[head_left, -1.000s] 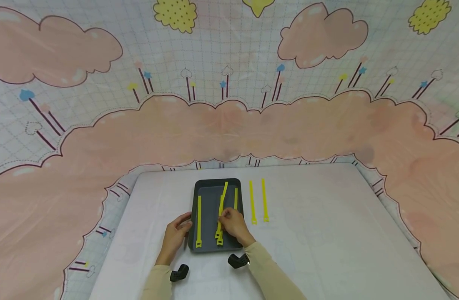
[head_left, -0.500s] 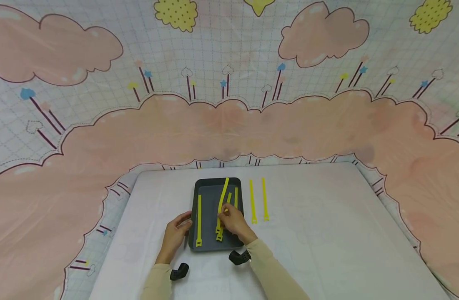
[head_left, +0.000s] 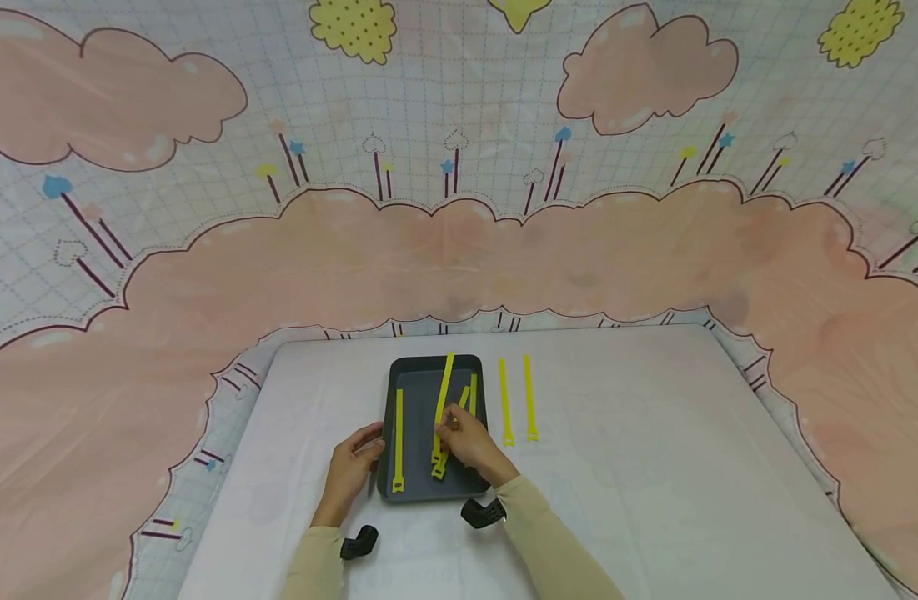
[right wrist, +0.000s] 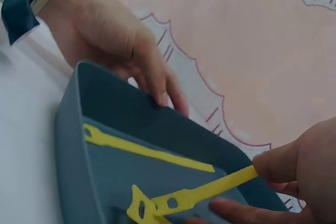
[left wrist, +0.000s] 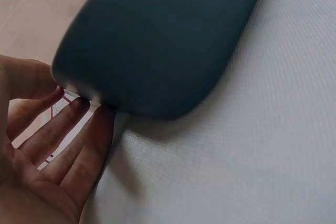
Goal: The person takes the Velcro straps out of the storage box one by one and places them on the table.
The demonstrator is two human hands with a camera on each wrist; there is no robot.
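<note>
Strap (head_left: 446,379), flat, yellow, slot-headed, looks light and pliable, best held mid-length; right hand (head_left: 468,439) pinches there; left hand (head_left: 348,468), fingers extended, touches dark-grey rectangular tray (head_left: 420,433).

Two hands at a dark tray (head_left: 421,392); clock centred on tray, 12 at far end.
From where I stand: left hand (head_left: 353,467) touches rim near 9; right hand (head_left: 469,442) pinches a yellow strap (head_left: 445,385), tip towards 12; two loose straps (head_left: 506,404) on white table (head_left: 654,458), between 2 and 3.
</note>
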